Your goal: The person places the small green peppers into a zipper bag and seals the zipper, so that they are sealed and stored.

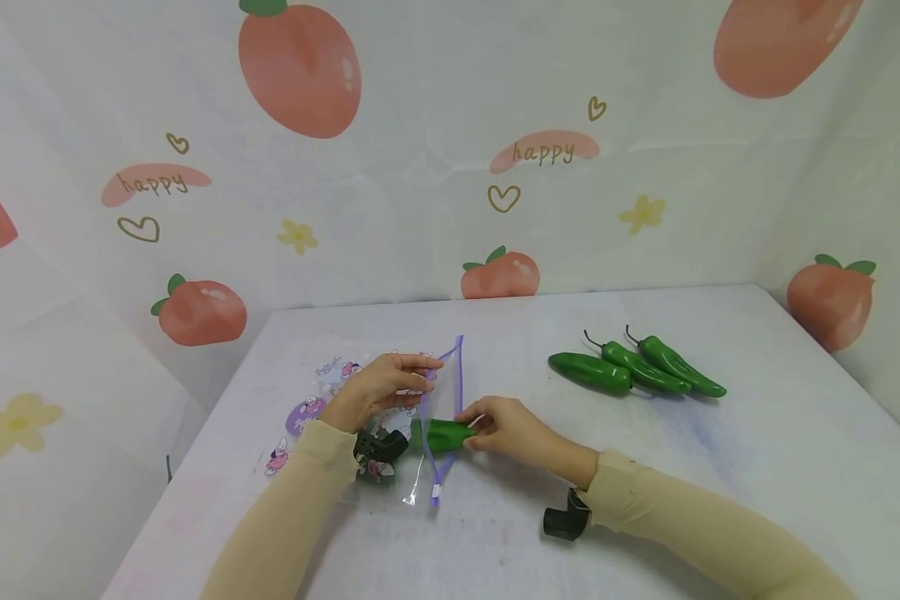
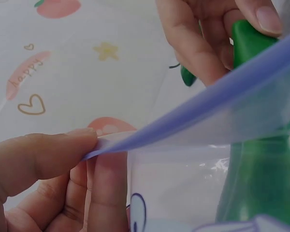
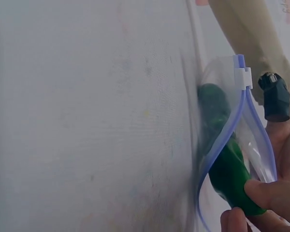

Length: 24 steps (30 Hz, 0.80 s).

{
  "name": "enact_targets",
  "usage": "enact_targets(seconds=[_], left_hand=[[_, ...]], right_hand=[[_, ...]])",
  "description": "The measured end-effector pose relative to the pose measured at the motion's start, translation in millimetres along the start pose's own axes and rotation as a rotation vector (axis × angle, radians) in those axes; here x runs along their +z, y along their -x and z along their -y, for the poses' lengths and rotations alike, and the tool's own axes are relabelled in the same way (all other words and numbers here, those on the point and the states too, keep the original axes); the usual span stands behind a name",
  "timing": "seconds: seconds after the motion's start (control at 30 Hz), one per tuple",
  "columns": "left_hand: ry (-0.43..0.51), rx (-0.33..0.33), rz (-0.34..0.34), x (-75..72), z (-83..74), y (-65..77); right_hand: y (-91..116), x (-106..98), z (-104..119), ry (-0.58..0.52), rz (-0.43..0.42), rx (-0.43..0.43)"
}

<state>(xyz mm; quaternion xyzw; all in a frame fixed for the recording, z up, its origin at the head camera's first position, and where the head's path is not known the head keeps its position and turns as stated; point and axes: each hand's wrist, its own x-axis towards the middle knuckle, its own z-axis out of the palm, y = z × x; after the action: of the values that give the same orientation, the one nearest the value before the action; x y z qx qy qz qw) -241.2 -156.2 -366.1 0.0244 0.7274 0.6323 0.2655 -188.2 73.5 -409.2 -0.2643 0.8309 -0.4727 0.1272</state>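
A clear zip bag [image 1: 418,490] with pink and purple cartoon prints lies with its mouth spread open to the right. My left hand [image 1: 382,383] pinches the bag's purple zip edge [image 2: 150,133] between thumb and fingers. In my right hand [image 1: 510,429] is the end of a green pepper [image 1: 447,436], gripped by thumb and fingertips. The pepper passes through the bag's mouth, its far part behind the plastic. More dark green [image 3: 212,104] shows through the film near the white slider [image 3: 243,78] in the right wrist view.
Three glossy green peppers [image 1: 591,372] lie side by side at the back right of the white table [image 1: 525,533]. Behind the table hangs a fruit-printed cloth [image 1: 412,217]. Black wrist cameras [image 1: 566,523] are strapped at both cuffs.
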Motion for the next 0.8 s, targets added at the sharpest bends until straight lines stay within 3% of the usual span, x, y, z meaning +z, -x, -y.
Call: enact_targets(seconds=[0.27,0.8], left_hand=[[-0.018,0.001,-0.009,-0.6,0.9,-0.6],[-0.008,-0.004,-0.017,-0.5,1.6,-1.9]], right_hand=[[-6,6,3,0.041,0.006,-0.033],[-14,23,6,-0.047,0.129,0.030]])
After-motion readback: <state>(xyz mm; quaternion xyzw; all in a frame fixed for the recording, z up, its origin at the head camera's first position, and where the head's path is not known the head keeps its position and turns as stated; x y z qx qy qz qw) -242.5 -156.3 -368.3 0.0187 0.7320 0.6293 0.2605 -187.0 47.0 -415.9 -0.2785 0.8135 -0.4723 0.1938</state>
